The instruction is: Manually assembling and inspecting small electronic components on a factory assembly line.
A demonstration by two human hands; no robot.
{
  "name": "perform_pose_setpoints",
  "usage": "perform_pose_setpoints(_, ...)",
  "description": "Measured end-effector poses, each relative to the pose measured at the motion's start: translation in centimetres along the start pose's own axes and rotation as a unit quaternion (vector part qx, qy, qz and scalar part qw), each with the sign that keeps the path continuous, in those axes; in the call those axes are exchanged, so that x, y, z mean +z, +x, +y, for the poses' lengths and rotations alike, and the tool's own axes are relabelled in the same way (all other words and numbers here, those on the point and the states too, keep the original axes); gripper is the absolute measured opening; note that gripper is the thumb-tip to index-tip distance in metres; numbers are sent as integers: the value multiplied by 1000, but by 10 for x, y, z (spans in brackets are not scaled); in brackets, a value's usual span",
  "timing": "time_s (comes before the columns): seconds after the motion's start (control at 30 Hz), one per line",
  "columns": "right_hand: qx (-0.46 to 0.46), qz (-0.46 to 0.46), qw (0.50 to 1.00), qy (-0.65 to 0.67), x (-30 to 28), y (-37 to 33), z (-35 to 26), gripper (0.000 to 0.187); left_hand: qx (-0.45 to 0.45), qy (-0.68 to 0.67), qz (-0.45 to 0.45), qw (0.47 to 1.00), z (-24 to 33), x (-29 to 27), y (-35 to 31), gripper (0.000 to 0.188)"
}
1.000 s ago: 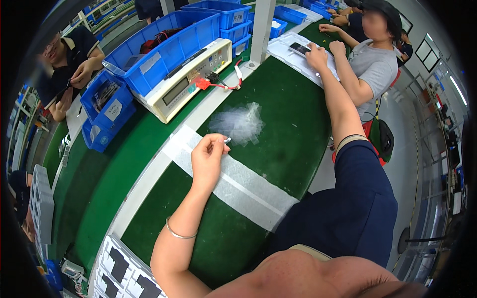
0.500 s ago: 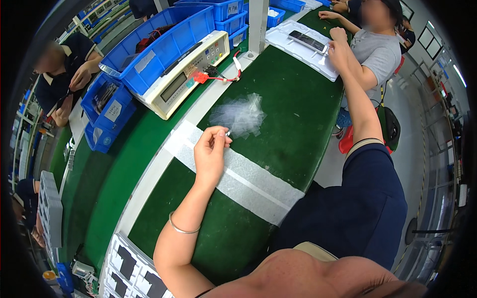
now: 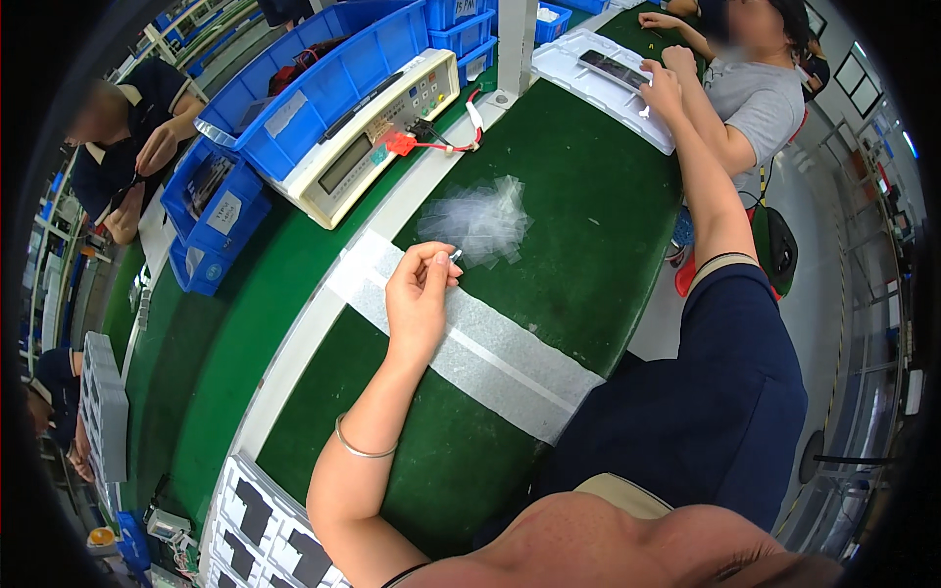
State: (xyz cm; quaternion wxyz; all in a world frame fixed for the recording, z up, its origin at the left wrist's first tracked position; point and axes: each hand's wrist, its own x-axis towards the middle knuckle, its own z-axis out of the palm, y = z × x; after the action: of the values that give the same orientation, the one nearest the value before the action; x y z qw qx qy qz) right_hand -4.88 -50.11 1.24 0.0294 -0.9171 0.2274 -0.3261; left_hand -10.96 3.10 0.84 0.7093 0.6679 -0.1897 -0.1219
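My left hand [image 3: 420,292] is closed in a pinch on a small shiny piece [image 3: 455,256], too small to name. It hovers over a grey-white strip [image 3: 510,372] laid across the green work surface, just beside a loose pile of clear film pieces [image 3: 480,220]. Stretched far forward, my right hand [image 3: 665,90] has its thumb and finger around the near end of a dark rectangular panel [image 3: 610,67]. That panel lies on a white moulded tray [image 3: 578,93]. Part of my right hand's grip is hard to see at this distance.
A beige meter [image 3: 368,147] with red leads stands left of the film, beside a large blue bin [image 3: 323,78]. A metal post [image 3: 515,59] rises beyond. A co-worker in grey [image 3: 755,108] sits near the tray. Another white tray [image 3: 257,529] with black parts lies near left.
The view has shifted slightly. My right hand has moved a little at the panel's end. My left hand keeps its pinch, and the small piece shows more clearly.
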Motion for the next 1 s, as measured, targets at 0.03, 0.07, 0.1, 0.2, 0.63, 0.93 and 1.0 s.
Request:
perform_pose_setpoints(0.03,3,1,1000,12,-1,2,1,44,1,2,-1,1000,1,0,1,14)
perform_pose_setpoints(0.07,6,3,1000,23,-2,4,2,44,2,4,-2,1000,1,1,1,14)
perform_pose_setpoints(0.1,14,15,1000,14,-4,3,4,44,6,-1,-5,1000,1,3,2,14)
perform_pose_setpoints(0.2,13,52,996,65,-4,-15,-32,43,9,1,5,1000,2,4,0,14)
perform_pose_setpoints(0.63,-625,-15,545,558,-170,-268,-356,41,79,-18,-17,997,-9,6,-4,15)
perform_pose_setpoints(0.93,-650,-35,511,561,-171,-282,-359,41,61,-50,-13,997,2,12,-6,16)
perform_pose_setpoints(1.0,-651,-30,509,562,-170,-282,-361,41,60,-17,-20,998,2,12,-7,16)
